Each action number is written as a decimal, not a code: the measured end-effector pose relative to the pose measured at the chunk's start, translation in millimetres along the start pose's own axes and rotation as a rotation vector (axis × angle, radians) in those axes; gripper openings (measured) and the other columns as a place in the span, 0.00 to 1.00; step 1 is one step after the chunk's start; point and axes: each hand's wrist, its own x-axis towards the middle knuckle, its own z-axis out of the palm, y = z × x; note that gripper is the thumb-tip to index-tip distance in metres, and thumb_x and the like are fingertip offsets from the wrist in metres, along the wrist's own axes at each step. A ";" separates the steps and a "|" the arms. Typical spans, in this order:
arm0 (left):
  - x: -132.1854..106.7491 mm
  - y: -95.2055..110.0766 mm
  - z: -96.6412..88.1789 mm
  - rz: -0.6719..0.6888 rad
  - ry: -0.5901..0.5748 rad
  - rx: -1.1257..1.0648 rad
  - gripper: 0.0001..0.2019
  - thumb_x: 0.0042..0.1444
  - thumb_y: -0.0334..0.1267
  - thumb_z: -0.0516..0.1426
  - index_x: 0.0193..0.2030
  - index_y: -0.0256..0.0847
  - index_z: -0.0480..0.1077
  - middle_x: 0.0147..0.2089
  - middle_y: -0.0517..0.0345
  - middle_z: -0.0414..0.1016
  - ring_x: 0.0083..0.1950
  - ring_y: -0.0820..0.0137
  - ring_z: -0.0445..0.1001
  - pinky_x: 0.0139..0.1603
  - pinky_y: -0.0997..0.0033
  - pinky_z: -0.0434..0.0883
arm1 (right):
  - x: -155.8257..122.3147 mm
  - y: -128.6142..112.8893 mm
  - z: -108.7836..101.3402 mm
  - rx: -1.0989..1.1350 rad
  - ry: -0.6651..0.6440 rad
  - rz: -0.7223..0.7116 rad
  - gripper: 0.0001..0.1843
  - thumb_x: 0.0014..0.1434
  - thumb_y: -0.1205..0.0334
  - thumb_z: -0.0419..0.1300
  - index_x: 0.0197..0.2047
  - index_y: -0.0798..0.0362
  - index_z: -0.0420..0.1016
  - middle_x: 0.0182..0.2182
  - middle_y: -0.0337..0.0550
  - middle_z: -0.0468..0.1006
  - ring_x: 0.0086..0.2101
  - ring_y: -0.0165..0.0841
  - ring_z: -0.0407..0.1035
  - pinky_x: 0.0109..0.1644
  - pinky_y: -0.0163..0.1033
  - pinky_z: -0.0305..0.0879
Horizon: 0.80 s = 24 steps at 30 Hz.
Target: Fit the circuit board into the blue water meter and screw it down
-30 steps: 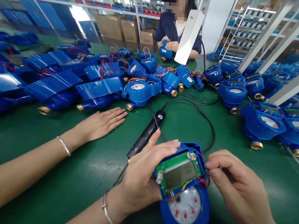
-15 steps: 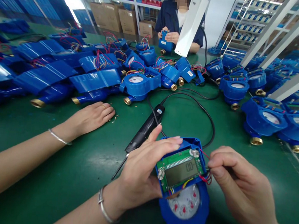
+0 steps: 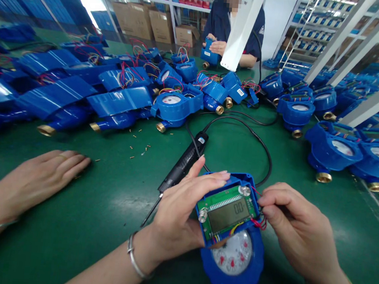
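A blue water meter tilts toward me in the middle front, its upper housing uncovered. Inside sits a green circuit board whose grey display reads 0.0, with red, yellow and dark wires along its lower and right edges. My left hand is wrapped round the housing from the left, fingers over its top edge. At the housing's right side, my right hand pinches a thin red wire. Behind my left hand lies a black electric screwdriver, its bit pointing toward me.
A co-worker's hand rests flat on the green table at left, near scattered small brass screws. Several blue meters stand across the back and right. A person opposite holds another meter, behind a white post.
The co-worker's hand has slid left across the table, uncovering more screws. My right fingers have moved slightly left, closer to the housing. My left hand keeps its hold.
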 end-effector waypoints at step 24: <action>0.6 -2.9 4.0 0.036 0.024 -0.037 0.38 0.39 0.46 0.70 0.57 0.38 0.63 0.50 0.44 0.79 0.45 0.59 0.81 0.66 0.49 0.64 | -3.0 -1.2 -7.8 0.145 -0.201 0.159 0.07 0.68 0.62 0.54 0.35 0.50 0.67 0.30 0.35 0.66 0.31 0.26 0.61 0.33 0.31 0.58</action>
